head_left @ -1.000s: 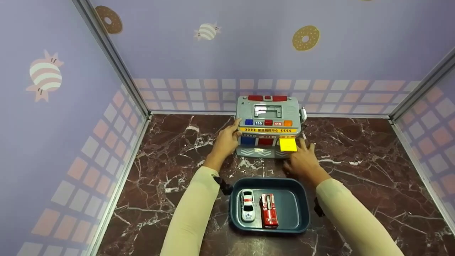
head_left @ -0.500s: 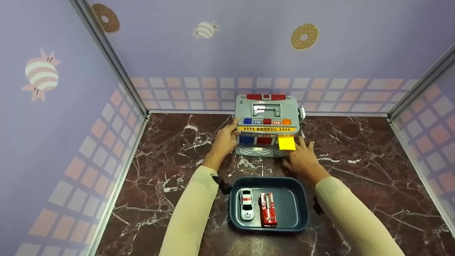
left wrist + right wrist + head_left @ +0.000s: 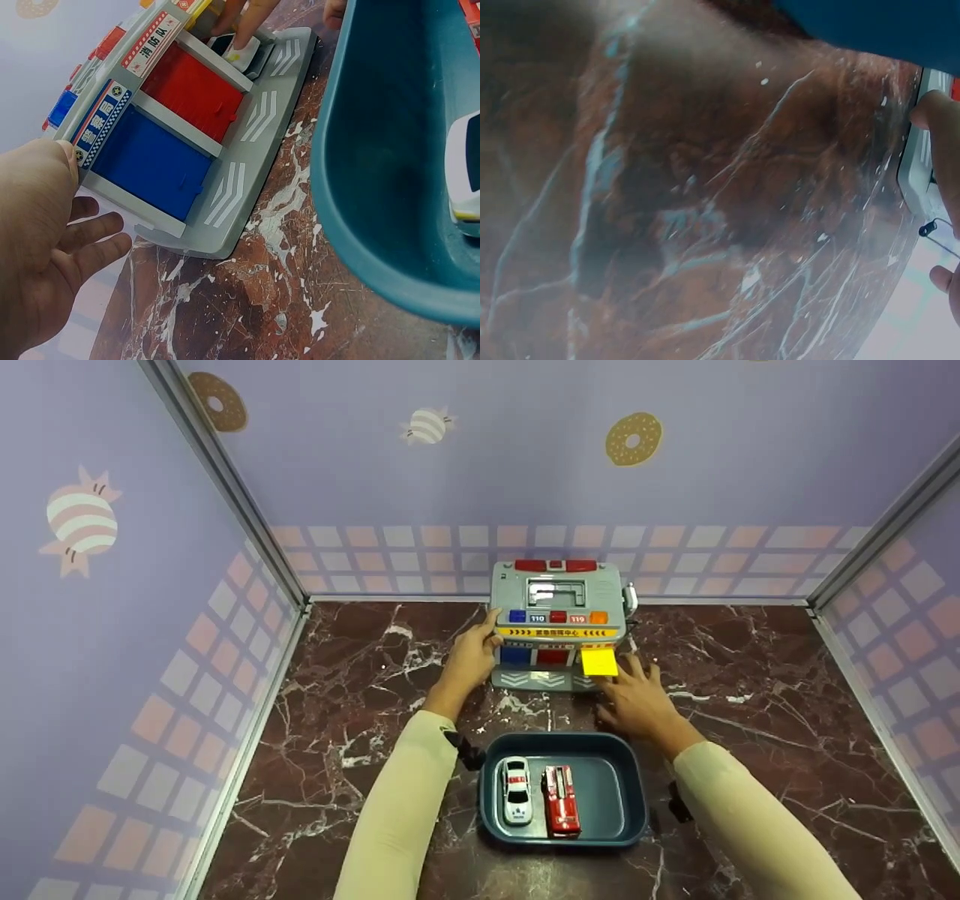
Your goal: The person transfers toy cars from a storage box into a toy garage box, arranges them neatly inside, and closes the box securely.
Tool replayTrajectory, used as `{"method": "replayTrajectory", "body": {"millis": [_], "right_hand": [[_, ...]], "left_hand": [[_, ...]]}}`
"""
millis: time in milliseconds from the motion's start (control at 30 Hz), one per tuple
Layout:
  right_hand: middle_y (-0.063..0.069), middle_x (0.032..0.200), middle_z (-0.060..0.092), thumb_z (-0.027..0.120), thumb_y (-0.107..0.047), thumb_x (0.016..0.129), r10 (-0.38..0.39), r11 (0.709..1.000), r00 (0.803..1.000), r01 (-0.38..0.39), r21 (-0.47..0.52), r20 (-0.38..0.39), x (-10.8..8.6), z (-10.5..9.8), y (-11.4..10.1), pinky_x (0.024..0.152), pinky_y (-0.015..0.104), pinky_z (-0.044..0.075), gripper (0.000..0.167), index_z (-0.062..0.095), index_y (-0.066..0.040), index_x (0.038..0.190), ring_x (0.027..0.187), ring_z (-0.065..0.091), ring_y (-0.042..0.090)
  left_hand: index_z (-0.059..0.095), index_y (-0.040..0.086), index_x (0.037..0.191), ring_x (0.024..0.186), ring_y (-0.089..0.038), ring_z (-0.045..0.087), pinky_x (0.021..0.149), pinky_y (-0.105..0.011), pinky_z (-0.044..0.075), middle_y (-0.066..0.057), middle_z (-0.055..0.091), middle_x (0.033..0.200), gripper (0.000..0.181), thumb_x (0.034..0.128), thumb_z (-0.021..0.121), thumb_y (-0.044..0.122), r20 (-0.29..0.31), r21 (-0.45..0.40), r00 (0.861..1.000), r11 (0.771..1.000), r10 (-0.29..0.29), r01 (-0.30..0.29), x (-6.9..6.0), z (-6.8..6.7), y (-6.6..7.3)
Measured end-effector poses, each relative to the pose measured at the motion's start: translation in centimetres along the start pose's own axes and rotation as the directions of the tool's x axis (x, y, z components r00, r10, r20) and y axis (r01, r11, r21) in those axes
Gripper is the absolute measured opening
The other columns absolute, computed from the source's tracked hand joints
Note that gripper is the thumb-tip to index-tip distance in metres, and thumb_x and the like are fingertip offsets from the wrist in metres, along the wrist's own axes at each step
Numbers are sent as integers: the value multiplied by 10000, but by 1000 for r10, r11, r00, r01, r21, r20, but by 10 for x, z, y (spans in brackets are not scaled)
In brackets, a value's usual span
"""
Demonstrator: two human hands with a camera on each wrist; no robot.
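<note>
Partly concealed: white toy car (image 3: 244,57), lodged in the right-end bay of a grey toy emergency station (image 3: 558,632); one end and a dark window show in the left wrist view, while in the head view the raised yellow door (image 3: 600,662) hides it.

Right hand (image 3: 639,701): fingers mostly extended and spread; fingertips reach under the door and touch the car, without a visible grip around it; thumb apart, below. Tips masked in the head view; hand cropped by the right edge in the right wrist view, which is blurred and chiefly marble.

Left hand (image 3: 469,656): at the station's left side, thumb against the front corner, index finger straight along the side; remaining fingers loose and clear of it; nothing enclosed.

Station fittings: blue door (image 3: 154,161) and red door (image 3: 193,90), both lowered; white handset (image 3: 631,598) on the right side; in the right wrist view, a small black piece (image 3: 928,229) on a thin cord, nature unclear.

Nearer the person, between the forearms: dark teal tray (image 3: 606,795), containing a white police car (image 3: 517,791) and, beside it, a red fire truck (image 3: 562,801); the truck is reduced to a corner in the left wrist view.

Support: brown marbled tabletop (image 3: 360,720). Behind: patterned lilac wall (image 3: 525,457), near the station's back.
</note>
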State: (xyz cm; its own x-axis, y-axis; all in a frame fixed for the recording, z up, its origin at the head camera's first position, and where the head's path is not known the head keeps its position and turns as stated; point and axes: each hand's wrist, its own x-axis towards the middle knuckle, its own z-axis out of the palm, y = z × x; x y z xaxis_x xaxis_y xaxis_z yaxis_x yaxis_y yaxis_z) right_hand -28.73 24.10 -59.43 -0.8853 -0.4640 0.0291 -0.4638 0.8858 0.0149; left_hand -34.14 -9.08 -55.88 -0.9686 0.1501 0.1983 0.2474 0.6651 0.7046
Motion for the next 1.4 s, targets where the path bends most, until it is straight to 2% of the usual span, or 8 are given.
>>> {"method": "replayTrajectory", "body": {"millis": [167,333,433,633,833,1000,1200,1400], "right_hand": [[201,1609,576,742,-380,1019,-55,998,996,56,9,-64,-13,1,2,1130,818,410,625,585,-215,1601,1515,429,559],[172,1533,597,736,-363,1043,-114,993,987,116,8,-113,-26,3,3,1060,786,452,643,539,-261,1646,1455,477,522],[155,1582,565,748,-387,1038,-128,991,985,130,11,-119,-32,3,6,1067,786,454,646,547,-271,1641,1453,481,501],[143,1711,488,764,-405,1019,-124,992,984,127,16,-129,-42,-2,17,1079,793,466,637,587,-270,1616,1453,497,509],[120,1791,389,773,-342,1002,-105,993,987,110,37,-120,-49,-11,27,1086,793,445,659,579,-246,1624,1470,479,533],[128,1781,400,783,-290,987,-97,993,986,104,48,-138,-50,-18,34,1083,791,435,662,586,-240,1618,1454,476,538],[140,1770,406,749,-355,1026,-93,995,982,95,6,-163,-48,-27,41,1111,792,425,632,578,-222,1619,1468,472,511],[140,1778,388,684,-444,1066,-83,996,979,87,13,-187,-43,-37,41,1165,804,368,646,532,-228,1655,1500,448,506]], "left_hand": [[532,184,1659,1128,-374,718,1076,-563,574,-196,762,1292,526,1139,601,161,-4,4,1000,1000,15,-15,1,0,0],[543,165,1650,1148,-381,722,1099,-554,571,-202,761,1300,523,1132,612,154,-14,6,999,999,32,-31,1,-1,0],[543,168,1651,1139,-364,707,1105,-544,567,-193,754,1297,524,1131,614,146,-9,-4,1000,1000,21,-21,0,-1,0],[531,170,1659,1112,-331,679,1102,-535,567,-178,745,1286,530,1135,608,136,3,-24,1000,1000,3,-3,-1,-1,2],[508,188,1674,1249,-360,708,1156,-530,549,-193,729,1404,544,1138,604,175,5,-16,1000,1000,-14,14,0,-1,2],[500,194,1679,1188,-374,712,1127,-545,561,-193,735,1385,550,1139,598,163,10,-10,1000,1000,-15,15,0,-1,1],[514,208,1673,1209,-378,723,1118,-553,563,-182,739,1389,542,1138,600,198,9,4,1000,1000,-16,16,0,0,-1],[514,203,1672,1224,-379,720,1139,-548,557,-184,742,1384,548,1133,610,189,5,-11,1000,1000,-9,9,0,0,0]]}}
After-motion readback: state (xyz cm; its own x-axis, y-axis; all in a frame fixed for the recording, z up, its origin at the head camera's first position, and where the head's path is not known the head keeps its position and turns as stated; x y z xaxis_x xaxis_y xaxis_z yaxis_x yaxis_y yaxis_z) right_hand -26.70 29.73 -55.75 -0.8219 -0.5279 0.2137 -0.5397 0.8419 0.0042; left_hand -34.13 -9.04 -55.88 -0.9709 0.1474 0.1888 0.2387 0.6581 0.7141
